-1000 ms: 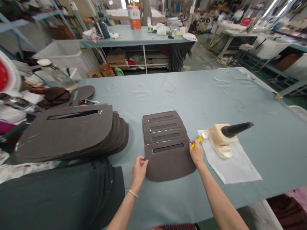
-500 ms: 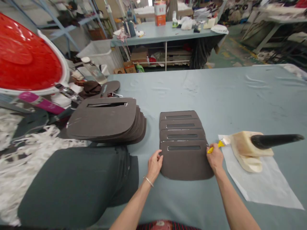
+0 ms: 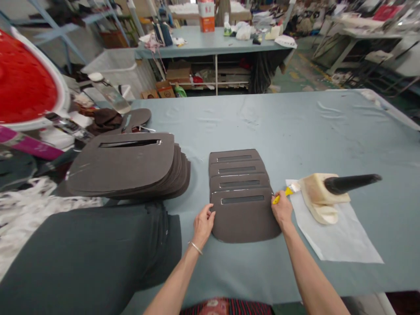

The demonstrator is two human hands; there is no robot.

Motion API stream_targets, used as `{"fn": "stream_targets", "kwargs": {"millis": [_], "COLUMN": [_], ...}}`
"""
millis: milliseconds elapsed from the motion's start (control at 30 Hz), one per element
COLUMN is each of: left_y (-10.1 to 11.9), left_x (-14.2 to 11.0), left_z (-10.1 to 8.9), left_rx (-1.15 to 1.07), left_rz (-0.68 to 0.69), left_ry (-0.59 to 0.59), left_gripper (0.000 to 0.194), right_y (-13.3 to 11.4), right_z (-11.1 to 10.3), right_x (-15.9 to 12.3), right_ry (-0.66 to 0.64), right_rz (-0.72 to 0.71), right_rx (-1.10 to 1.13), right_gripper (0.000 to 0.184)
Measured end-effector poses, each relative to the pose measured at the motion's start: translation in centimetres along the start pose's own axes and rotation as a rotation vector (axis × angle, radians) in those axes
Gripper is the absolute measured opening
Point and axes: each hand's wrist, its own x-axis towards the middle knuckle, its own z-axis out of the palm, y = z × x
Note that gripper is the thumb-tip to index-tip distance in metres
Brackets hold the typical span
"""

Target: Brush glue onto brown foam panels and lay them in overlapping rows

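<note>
Several dark brown panels (image 3: pixel 244 223), each with a slot near its top edge, lie overlapped like steps on the table. My left hand (image 3: pixel 203 225) is at the left edge of the nearest panel, its fingers closed on that edge. At the right edge my right hand (image 3: pixel 282 209) is closed round a brush (image 3: pixel 288 191) with a yellow handle and pale bristles. The fingers of this hand also touch the panel. Right of it, a cream container (image 3: pixel 315 197) with a black tapered spout or handle (image 3: pixel 352 183) rests on a white sheet (image 3: pixel 351 240).
A tall stack of slotted brown panels (image 3: pixel 124 166) stands at the left. Closer to me is a pile of dark green pieces (image 3: pixel 72 253), beside white strips (image 3: pixel 26 227). A clear bottle (image 3: pixel 110 94) and a red basin (image 3: pixel 26 83) are farther back. Another table (image 3: pixel 190 41) stands beyond.
The whole view has shifted, so things appear farther left. Both hands keep their places at the panel's edges, and the brush stays in my right hand.
</note>
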Motion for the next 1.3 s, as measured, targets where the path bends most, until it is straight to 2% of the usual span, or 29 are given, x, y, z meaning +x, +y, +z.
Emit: {"fn": "stream_targets", "kwargs": {"millis": [467, 1067, 1300], "left_y": [-0.3, 0.5, 1.1], "left_x": [-0.1, -0.2, -0.2], "left_z": [0.0, -0.5, -0.4], "left_rx": [-0.002, 0.042, 0.126], "left_rz": [0.095, 0.04, 0.071], "left_ry": [0.002, -0.001, -0.009], "left_gripper": [0.035, 0.031, 0.033], "right_y": [0.1, 0.0, -0.9], "right_z": [-0.1, 0.3, -0.1], "right_x": [-0.3, -0.2, -0.4], "right_ry": [0.012, -0.012, -0.016], "right_rz": [-0.017, -0.019, -0.04], "right_rx": [-0.004, -0.164, -0.244], "right_gripper": [0.01, 0.019, 0.02]}}
